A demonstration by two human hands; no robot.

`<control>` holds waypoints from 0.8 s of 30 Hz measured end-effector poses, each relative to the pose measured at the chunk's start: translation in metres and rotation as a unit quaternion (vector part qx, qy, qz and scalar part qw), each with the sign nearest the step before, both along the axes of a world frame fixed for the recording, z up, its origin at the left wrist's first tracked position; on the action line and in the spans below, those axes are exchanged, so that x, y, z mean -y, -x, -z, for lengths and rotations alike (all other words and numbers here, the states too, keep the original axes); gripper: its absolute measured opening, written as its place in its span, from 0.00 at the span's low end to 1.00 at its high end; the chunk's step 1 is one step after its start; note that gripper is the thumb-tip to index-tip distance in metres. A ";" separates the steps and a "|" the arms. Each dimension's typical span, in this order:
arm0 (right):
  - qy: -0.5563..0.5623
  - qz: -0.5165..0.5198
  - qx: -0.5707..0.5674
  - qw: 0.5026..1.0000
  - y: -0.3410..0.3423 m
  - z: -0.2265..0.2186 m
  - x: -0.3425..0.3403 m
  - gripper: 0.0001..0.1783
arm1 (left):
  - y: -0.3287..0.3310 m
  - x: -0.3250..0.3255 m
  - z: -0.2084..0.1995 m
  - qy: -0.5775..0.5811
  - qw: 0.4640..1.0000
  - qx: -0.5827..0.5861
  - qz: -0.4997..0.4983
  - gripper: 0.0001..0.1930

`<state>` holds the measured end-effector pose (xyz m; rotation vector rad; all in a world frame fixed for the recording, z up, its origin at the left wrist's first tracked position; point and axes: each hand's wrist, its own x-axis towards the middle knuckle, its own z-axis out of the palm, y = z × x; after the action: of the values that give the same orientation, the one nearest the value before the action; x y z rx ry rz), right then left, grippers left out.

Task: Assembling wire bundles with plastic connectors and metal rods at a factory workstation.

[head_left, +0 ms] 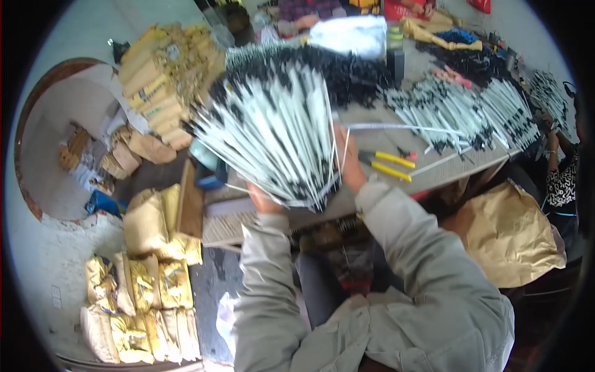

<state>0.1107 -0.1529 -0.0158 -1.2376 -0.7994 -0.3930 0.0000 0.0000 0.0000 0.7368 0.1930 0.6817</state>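
Note:
A thick fanned bundle of thin white strips with black ends (273,130) is gripped between my two hands above the near edge of the table. My left hand (265,199) holds its lower left side, with the fingers mostly hidden behind the strips. On the right side of the bundle, my right hand (352,162) presses with curled fingers. A pale narrow band runs around the lower part of the bundle. Pliers with yellow handles (392,166) lie on the table just right of my right hand.
More white strips (446,111) lie in rows on the right of the table. Black-ended bundles (359,77) and a white plastic bag (347,36) are behind. Wrapped packages (145,80) are stacked at left. A brown paper sack (508,232) stands at right, near another person's patterned sleeve (563,183).

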 end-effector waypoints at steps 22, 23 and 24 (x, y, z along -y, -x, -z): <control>0.020 -0.344 -0.458 0.819 0.281 0.023 0.088 0.25 | 0.311 0.045 0.120 0.096 0.965 -0.029 0.241 0.26; 0.053 -0.362 -0.447 0.817 0.285 0.029 0.089 0.24 | 0.317 0.054 0.130 0.103 0.963 -0.037 0.248 0.26; 0.101 -0.368 -0.439 0.813 0.286 0.033 0.089 0.22 | 0.319 0.064 0.139 0.110 0.959 -0.044 0.256 0.26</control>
<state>-0.1752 -0.2422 -0.0491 -1.0336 -0.4384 0.8807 -0.3190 -0.0636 -0.1394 0.5693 0.1472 0.1304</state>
